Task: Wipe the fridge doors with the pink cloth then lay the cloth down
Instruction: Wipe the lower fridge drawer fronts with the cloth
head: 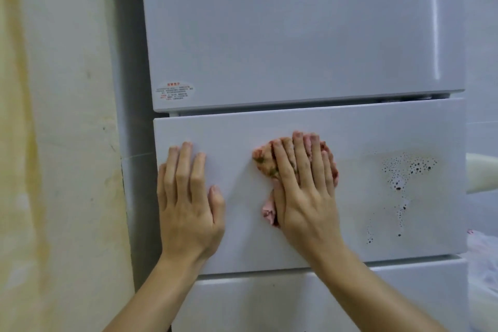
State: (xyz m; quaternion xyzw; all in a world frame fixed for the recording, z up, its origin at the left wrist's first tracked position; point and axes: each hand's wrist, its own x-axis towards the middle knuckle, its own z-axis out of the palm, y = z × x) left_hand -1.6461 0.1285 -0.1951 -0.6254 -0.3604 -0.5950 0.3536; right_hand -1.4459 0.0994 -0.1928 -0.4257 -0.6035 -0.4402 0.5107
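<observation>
two bare forearms rise from the bottom edge of the frame to a white fridge. the left hand [188, 197], left of centre, lies flat and spread on the middle door [377, 137], holding nothing, apparently bracing the panel. the right hand [304, 186], at centre, presses the pink cloth [262, 162] against the same door with fingers extended and close together; the bunched cloth shows past the fingertips and trails down beside the thumb. to the right of that hand, on the same panel, a patch of dark specks [404, 172] sits with thinner streaks running downward below it. that patch is the relation the next stroke turns on: it lies directly rightward of the cloth, nearer the right hand than the left, its long axis vertical. wiping seems to be mid-course, with the specks not yet reached. above, the upper door [296, 35] carries a small sticker [176, 91] at its lower left. a stained wall [54, 116] fills the left of the frame.
</observation>
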